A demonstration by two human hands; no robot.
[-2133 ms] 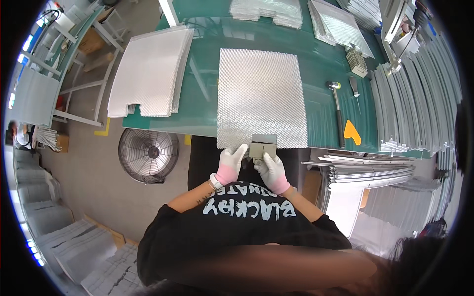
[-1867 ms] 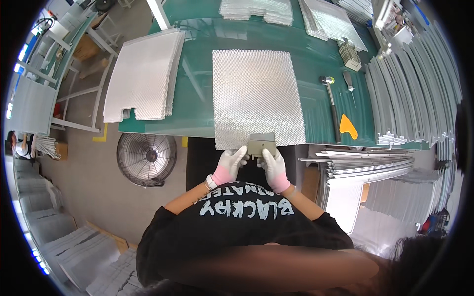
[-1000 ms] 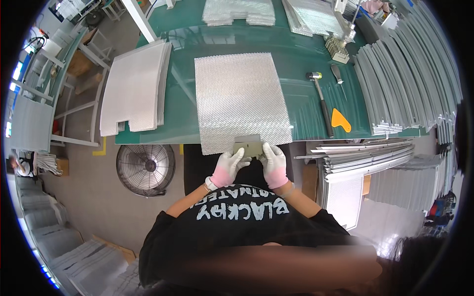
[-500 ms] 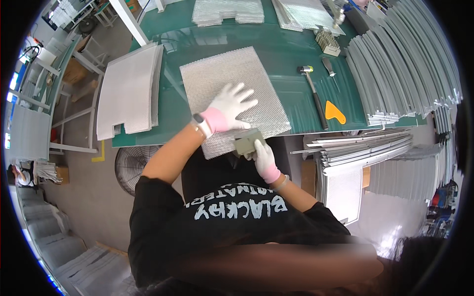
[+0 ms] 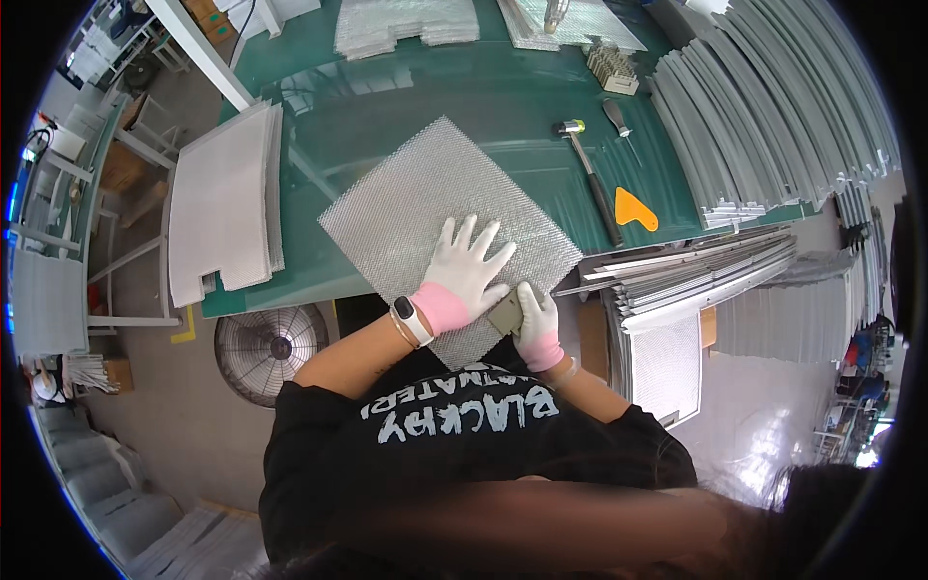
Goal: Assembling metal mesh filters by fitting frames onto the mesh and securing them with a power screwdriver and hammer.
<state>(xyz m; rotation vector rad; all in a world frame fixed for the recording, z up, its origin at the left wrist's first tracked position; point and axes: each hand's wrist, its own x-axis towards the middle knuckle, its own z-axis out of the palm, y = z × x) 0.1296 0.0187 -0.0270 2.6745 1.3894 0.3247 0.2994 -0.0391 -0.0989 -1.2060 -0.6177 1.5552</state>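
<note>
A square sheet of silvery metal mesh [image 5: 425, 198] lies turned cornerwise on the green table, its near corner jutting past the table edge towards my body. My left hand [image 5: 466, 271], in a white glove with a pink cuff, presses flat on the mesh with its fingers spread. My right hand [image 5: 537, 321], gloved the same way, is closed round a small olive-grey block [image 5: 505, 314] at the sheet's near right edge. Part of the block is hidden by the fingers. Whether it grips the mesh edge I cannot tell.
Right of the mesh lie a mallet [image 5: 597, 188], a screwdriver [image 5: 617, 118] and a yellow scraper [image 5: 635, 210]. Grey frame strips [image 5: 764, 106] are stacked at the far right. White panels [image 5: 227, 198] stand at the left table edge. A floor fan [image 5: 275, 353] sits below.
The mesh sheet has turned so a corner now points at me. My left hand has shifted nearer to my body on it. My right hand has moved with the block to the sheet's right edge.
</note>
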